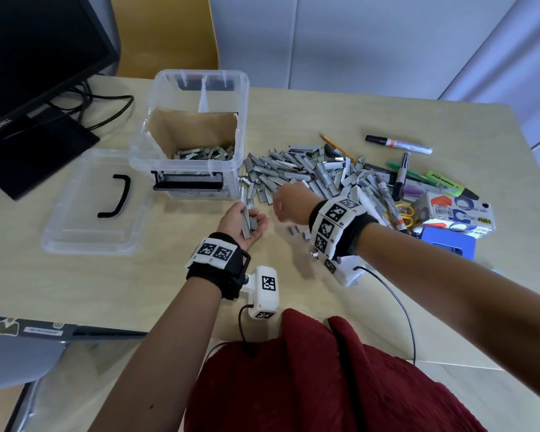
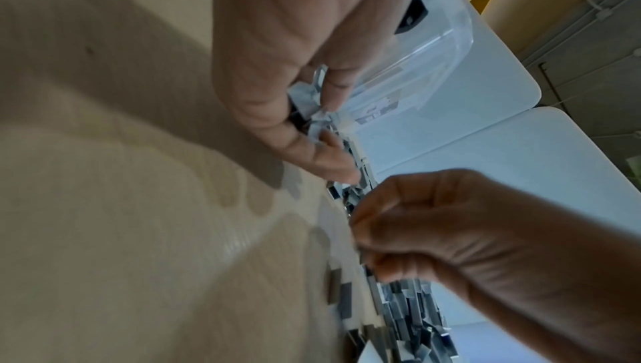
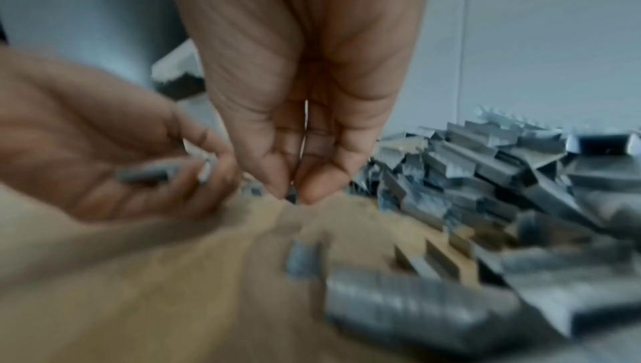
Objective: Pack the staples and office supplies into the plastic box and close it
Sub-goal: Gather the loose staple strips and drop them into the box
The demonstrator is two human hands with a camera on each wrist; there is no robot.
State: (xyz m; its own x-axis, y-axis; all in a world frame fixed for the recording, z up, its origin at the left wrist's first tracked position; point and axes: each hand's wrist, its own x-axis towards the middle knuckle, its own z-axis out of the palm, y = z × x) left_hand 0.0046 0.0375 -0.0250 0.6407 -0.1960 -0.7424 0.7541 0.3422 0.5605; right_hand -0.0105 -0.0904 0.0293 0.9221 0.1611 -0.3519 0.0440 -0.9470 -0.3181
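Observation:
A clear plastic box point(image 1: 228, 163) stands open on the table with a cardboard liner and several staple strips inside. Its lid point(image 1: 75, 226), with a black handle, lies flat to the left. A big pile of grey staple strips point(image 1: 309, 173) point(image 3: 485, 177) spreads to the right of the box. My left hand point(image 1: 251, 215) point(image 2: 322, 128) is palm up in front of the box and holds a few staple strips point(image 1: 247, 226) under its thumb. My right hand point(image 1: 281, 207) point(image 3: 294, 195) hovers just to its right, fingertips bunched downward, pinching what looks like a small staple piece; the view is blurred.
Markers point(image 1: 399, 145), a green highlighter point(image 1: 449, 182), a pencil point(image 1: 337, 145), yellow scissors point(image 1: 404, 213), a tape box point(image 1: 459, 213) and a blue item point(image 1: 449, 244) lie at the right. A black monitor point(image 1: 28, 73) with cables stands at the left. Loose strips point(image 1: 296, 230) lie under my right wrist.

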